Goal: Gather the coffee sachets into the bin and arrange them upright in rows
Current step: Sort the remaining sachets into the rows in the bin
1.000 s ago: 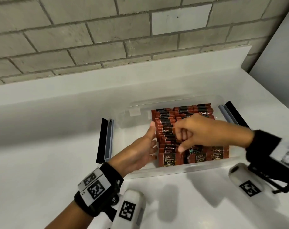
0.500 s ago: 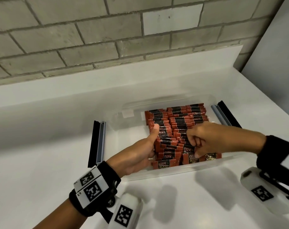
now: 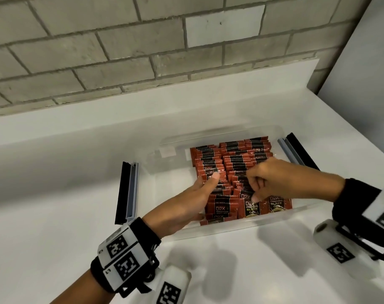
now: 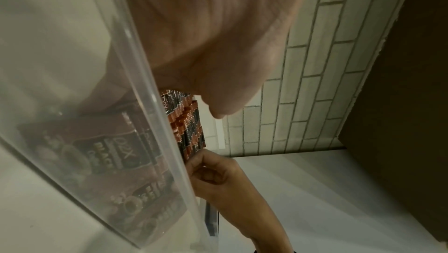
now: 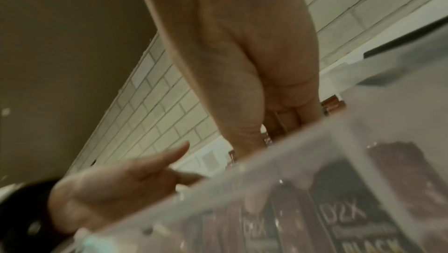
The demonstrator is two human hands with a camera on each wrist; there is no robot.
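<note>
The right hand [image 3: 272,178] has its grip curled over the middle of the red-and-black foil coffee sachets [image 3: 232,170], thumb tip down on a front packet; whether it pinches one I cannot tell. Directly to its left, the left hand [image 3: 199,196] lies flat-fingered against the rows' left flank. The rows run front to back inside the clear plastic bin [image 3: 164,172] on the white surface [image 3: 55,216], so any leaning packet lies under the right hand, the nearer one.

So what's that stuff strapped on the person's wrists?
Both hands are bare. The left hand has a black wristband with a white block carrying two black square-pattern markers, and a white cylinder below it with another marker. The right hand has a black cuff, a white marker plate, and a similar white cylinder on a black bracket.
</note>
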